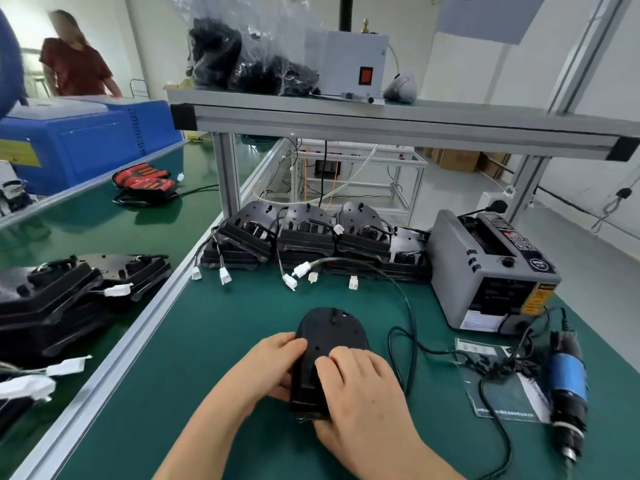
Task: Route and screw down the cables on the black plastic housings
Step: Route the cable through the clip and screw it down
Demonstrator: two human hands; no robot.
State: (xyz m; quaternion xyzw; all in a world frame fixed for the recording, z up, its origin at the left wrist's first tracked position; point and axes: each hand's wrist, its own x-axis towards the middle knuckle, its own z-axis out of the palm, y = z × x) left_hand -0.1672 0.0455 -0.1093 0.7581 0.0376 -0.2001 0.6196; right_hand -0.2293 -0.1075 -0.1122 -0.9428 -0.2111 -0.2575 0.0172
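We see one black housing [329,334], lower middle of frame, on green table [225,341]. One black cable [410,327] loops just right of it. Back row [304,233], middle of frame: three housings on top, more under, count hard. About six white plugs [300,270] in front. One grey tape machine [485,271] and one blue screwdriver [568,375], right side. Housing's near end hidden under our right hand [360,386]. Our left hand [273,362] curls round its left edge. Right hand wraps over top. Both hold it.

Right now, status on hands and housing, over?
Left hand and right hand grip the black housing on the green mat. Electric screwdriver lies untouched at right. Black cable loops beside the housing.
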